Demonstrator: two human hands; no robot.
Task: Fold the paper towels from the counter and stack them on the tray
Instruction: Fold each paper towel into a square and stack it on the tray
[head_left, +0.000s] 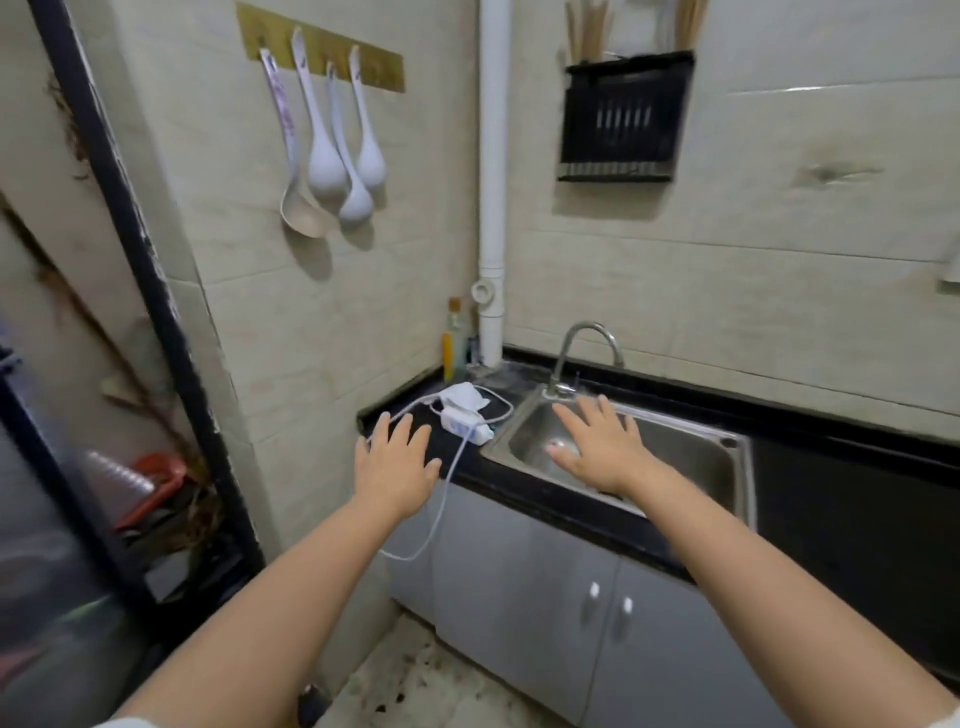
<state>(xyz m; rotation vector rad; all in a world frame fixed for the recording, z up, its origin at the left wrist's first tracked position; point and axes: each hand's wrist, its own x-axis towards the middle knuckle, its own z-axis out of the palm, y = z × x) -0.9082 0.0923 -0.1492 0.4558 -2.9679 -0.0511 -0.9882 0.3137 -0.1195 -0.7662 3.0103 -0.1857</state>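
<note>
A crumpled white paper towel (466, 396) lies on the black counter (841, 499), left of the sink and near the wall corner. My left hand (397, 460) hovers over the counter's left end, palm down, fingers spread, holding nothing. It is a short way in front and left of the towel. My right hand (597, 446) is stretched out over the steel sink (691, 452), fingers apart and empty. No tray is in view.
A white power strip (464, 422) with a cable (441, 512) hanging off the counter edge lies just in front of the towel. A faucet (584, 358), bottles (455, 340) in the corner, hanging ladles (332, 150), a black chopstick rack (623, 117), grey cabinet doors (561, 608) below.
</note>
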